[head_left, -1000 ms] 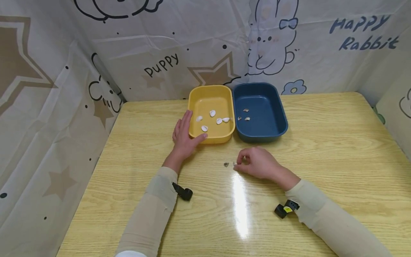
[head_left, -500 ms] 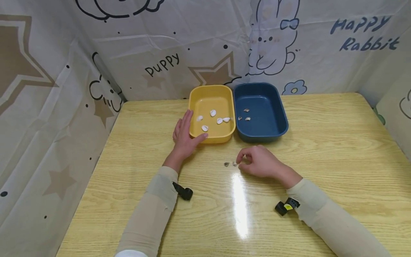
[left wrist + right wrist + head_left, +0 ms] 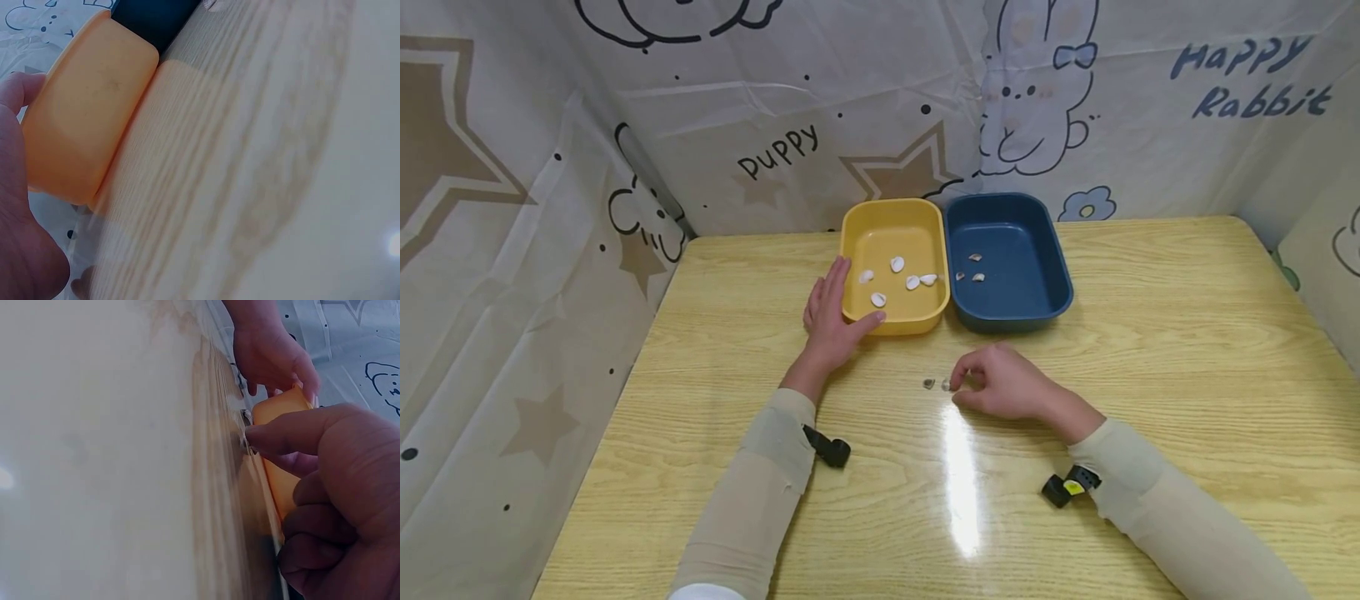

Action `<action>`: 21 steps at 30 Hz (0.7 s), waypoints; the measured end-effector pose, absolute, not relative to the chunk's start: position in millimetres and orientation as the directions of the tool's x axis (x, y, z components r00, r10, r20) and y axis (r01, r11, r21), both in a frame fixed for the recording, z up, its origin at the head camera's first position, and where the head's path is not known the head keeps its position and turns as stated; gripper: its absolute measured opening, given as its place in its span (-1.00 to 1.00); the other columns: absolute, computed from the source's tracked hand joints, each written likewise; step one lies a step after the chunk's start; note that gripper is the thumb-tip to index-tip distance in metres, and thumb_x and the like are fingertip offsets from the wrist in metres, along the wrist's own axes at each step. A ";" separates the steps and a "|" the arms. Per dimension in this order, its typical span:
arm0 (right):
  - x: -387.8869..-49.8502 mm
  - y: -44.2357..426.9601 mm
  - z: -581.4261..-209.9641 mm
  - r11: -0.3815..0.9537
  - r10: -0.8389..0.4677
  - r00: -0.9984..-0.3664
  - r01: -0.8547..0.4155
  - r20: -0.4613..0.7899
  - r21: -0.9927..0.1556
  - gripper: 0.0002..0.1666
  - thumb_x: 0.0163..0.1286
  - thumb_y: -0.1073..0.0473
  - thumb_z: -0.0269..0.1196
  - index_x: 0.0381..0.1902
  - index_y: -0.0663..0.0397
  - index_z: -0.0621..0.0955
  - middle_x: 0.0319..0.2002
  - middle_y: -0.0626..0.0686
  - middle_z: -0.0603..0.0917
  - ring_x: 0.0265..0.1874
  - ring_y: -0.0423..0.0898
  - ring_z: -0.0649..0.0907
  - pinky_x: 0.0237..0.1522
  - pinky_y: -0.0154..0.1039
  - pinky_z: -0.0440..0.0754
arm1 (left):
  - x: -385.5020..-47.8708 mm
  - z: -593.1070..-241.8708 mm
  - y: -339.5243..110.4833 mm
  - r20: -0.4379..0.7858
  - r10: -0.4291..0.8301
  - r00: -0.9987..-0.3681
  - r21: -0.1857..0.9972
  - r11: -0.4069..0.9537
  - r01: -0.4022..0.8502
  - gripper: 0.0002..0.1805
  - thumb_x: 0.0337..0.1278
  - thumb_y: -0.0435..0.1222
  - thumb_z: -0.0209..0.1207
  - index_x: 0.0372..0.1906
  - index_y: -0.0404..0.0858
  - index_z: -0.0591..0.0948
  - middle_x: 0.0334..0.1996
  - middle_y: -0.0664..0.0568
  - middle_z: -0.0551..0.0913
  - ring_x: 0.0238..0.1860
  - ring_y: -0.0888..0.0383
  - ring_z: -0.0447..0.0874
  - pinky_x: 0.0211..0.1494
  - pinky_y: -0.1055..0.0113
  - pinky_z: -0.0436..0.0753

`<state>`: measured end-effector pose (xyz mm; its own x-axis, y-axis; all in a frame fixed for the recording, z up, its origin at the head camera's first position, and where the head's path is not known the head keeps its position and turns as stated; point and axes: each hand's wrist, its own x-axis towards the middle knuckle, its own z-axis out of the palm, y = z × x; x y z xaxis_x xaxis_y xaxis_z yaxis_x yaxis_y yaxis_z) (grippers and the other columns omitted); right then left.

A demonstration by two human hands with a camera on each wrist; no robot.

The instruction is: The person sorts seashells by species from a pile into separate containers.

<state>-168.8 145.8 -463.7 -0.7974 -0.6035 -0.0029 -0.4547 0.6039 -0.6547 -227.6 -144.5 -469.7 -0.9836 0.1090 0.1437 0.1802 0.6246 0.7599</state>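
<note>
In the head view, my left hand [image 3: 831,321] holds the near left corner of a yellow plastic bin [image 3: 897,327], its thumb over the front rim and its fingers along the left side. My right hand [image 3: 1006,383] is over the table in front of the bins, with its index fingertip at the edge of a small pale shell [image 3: 946,384]. Its thumb and index finger look apart, and the shell is partly hidden by the thumb in the right wrist view. Just left of it lies a darker small shell [image 3: 928,383]. Several white shells [image 3: 897,264] are in the yellow bin.
A dark blue bin [image 3: 1018,310] touches the yellow bin's right side and contains three small brownish shells [image 3: 975,257]. Both bins stand at the back of the wood-grain table [image 3: 880,500], against a printed cloth [image 3: 737,108]. A cloth also hangs along the left side.
My right hand drew back slightly from the pale shell, then came down to it again with thumb and index finger apart. The pale shell shifted very slightly. The left hand stayed in place.
</note>
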 end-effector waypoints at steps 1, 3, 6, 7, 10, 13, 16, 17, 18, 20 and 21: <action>-169.2 146.0 -463.6 0.600 -0.603 -0.797 -0.455 0.002 -0.658 -0.88 0.18 0.15 0.45 -0.31 -0.16 0.72 -0.77 -0.21 0.33 -0.74 -0.25 0.33 -0.53 -0.23 0.31 | -227.5 -469.6 -144.5 0.145 0.109 -0.983 0.761 0.623 0.181 0.07 0.14 0.12 0.29 0.62 0.12 -0.08 0.59 0.33 -0.21 0.53 -0.15 -0.34 0.43 -0.10 -0.29; -170.4 146.1 -463.4 0.592 -0.602 -0.799 -0.457 0.013 -0.663 -0.85 0.18 0.15 0.45 -0.27 -0.14 0.72 -0.77 -0.20 0.31 -0.74 -0.25 0.31 -0.53 -0.23 0.30 | -227.4 -469.6 -144.4 0.147 0.107 -0.983 0.761 0.623 0.181 0.07 0.14 0.12 0.29 0.62 0.12 -0.08 0.59 0.33 -0.21 0.53 -0.15 -0.34 0.43 -0.10 -0.29; -173.6 145.8 -462.6 0.593 -0.603 -0.797 -0.456 0.009 -0.664 -0.80 0.19 0.13 0.46 -0.21 -0.15 0.71 -0.78 -0.20 0.27 -0.75 -0.26 0.27 -0.52 -0.23 0.30 | -227.2 -469.7 -144.1 0.146 0.106 -0.984 0.763 0.620 0.180 0.07 0.14 0.12 0.29 0.62 0.13 -0.08 0.59 0.34 -0.21 0.53 -0.14 -0.34 0.43 -0.10 -0.30; -174.9 145.5 -462.7 0.592 -0.609 -0.793 -0.458 0.005 -0.663 -0.80 0.19 0.12 0.46 -0.20 -0.15 0.71 -0.78 -0.21 0.26 -0.75 -0.26 0.26 -0.52 -0.23 0.30 | -227.2 -470.1 -144.0 0.146 0.106 -0.984 0.763 0.620 0.180 0.07 0.13 0.11 0.30 0.62 0.13 -0.08 0.58 0.34 -0.21 0.53 -0.14 -0.34 0.43 -0.10 -0.30; -178.8 144.8 -462.9 0.595 -0.625 -0.780 -0.461 -0.019 -0.658 -0.77 0.19 0.10 0.47 -0.18 -0.14 0.70 -0.79 -0.21 0.26 -0.75 -0.27 0.26 -0.50 -0.23 0.33 | -227.4 -471.4 -144.1 0.142 0.107 -0.984 0.763 0.621 0.177 0.07 0.13 0.11 0.30 0.62 0.15 -0.09 0.58 0.35 -0.22 0.53 -0.14 -0.34 0.43 -0.10 -0.31; -181.9 144.2 -462.7 0.600 -0.635 -0.771 -0.458 -0.043 -0.656 -0.76 0.20 0.08 0.46 -0.17 -0.12 0.70 -0.79 -0.20 0.28 -0.76 -0.26 0.27 -0.50 -0.22 0.35 | -227.5 -471.5 -144.1 0.140 0.108 -0.984 0.762 0.623 0.177 0.07 0.13 0.12 0.30 0.62 0.15 -0.09 0.58 0.36 -0.22 0.53 -0.13 -0.34 0.43 -0.10 -0.30; -183.7 143.2 -461.9 0.604 -0.638 -0.768 -0.448 -0.062 -0.659 -0.76 0.22 0.06 0.46 -0.17 -0.12 0.69 -0.79 -0.20 0.29 -0.76 -0.26 0.28 -0.50 -0.22 0.36 | -227.2 -470.8 -144.3 0.144 0.107 -0.984 0.762 0.622 0.179 0.07 0.13 0.11 0.30 0.62 0.14 -0.08 0.58 0.35 -0.22 0.53 -0.14 -0.34 0.43 -0.10 -0.30; -184.0 142.9 -461.6 0.601 -0.640 -0.766 -0.448 -0.064 -0.662 -0.76 0.22 0.06 0.46 -0.17 -0.10 0.69 -0.79 -0.19 0.30 -0.76 -0.26 0.28 -0.50 -0.22 0.37 | -227.3 -470.7 -144.3 0.146 0.107 -0.984 0.762 0.622 0.181 0.07 0.13 0.11 0.30 0.62 0.14 -0.08 0.58 0.35 -0.21 0.53 -0.14 -0.34 0.43 -0.10 -0.30; -184.1 142.6 -461.3 0.599 -0.642 -0.764 -0.447 -0.065 -0.664 -0.77 0.23 0.07 0.46 -0.17 -0.09 0.69 -0.78 -0.19 0.30 -0.75 -0.26 0.29 -0.49 -0.21 0.37 | -227.3 -470.9 -144.5 0.147 0.107 -0.983 0.760 0.624 0.182 0.07 0.13 0.11 0.30 0.62 0.14 -0.08 0.58 0.35 -0.21 0.53 -0.14 -0.34 0.43 -0.10 -0.30; -184.2 142.2 -461.0 0.594 -0.645 -0.762 -0.444 -0.067 -0.671 -0.78 0.23 0.07 0.46 -0.18 -0.08 0.69 -0.78 -0.19 0.31 -0.75 -0.26 0.29 -0.49 -0.22 0.38 | -227.5 -471.1 -144.7 0.149 0.106 -0.983 0.760 0.624 0.183 0.07 0.13 0.11 0.29 0.62 0.13 -0.08 0.58 0.34 -0.21 0.53 -0.14 -0.34 0.43 -0.10 -0.30; -184.3 142.0 -461.3 0.592 -0.646 -0.760 -0.445 -0.066 -0.672 -0.78 0.23 0.07 0.46 -0.19 -0.08 0.69 -0.77 -0.19 0.31 -0.74 -0.26 0.30 -0.48 -0.22 0.39 | -227.6 -471.1 -144.7 0.149 0.106 -0.983 0.760 0.624 0.182 0.06 0.13 0.11 0.29 0.62 0.14 -0.08 0.58 0.35 -0.21 0.53 -0.14 -0.33 0.43 -0.10 -0.29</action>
